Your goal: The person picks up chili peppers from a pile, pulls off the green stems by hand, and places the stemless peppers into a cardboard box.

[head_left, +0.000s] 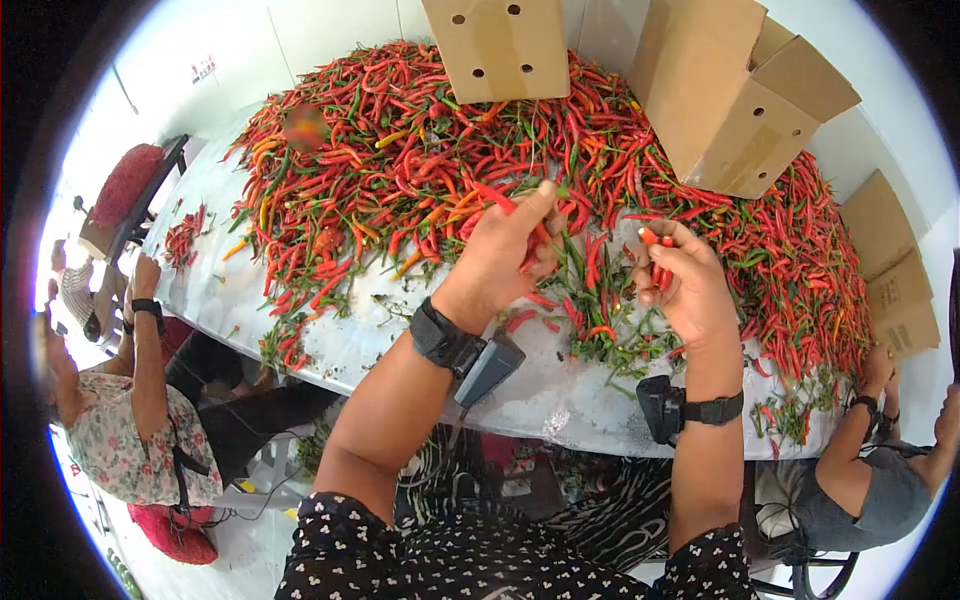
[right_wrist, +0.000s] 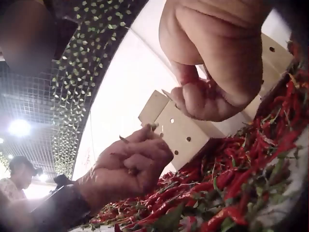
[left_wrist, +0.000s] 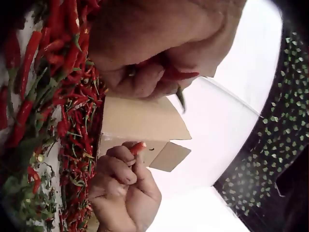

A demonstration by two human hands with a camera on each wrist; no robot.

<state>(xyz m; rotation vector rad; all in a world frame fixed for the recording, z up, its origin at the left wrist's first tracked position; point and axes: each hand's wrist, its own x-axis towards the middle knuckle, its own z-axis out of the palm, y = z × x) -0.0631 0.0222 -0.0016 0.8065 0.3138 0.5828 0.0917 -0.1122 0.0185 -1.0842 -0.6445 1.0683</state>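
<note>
head view: right hand (head_left: pixel 690 285) grips chillies (head_left: pixel 664 277); wall sign (head_left: pixel 203 68) illegible.

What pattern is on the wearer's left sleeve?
Small white motifs on black; the left sleeve shows best in the head view.

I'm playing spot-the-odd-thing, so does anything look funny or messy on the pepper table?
Yes, a bit messy. Green scraps lie scattered on the white table near its front edge, looking untidy. At the picture's left, a small pepper bunch sits apart from the big pepper heap, as if left out.
</note>
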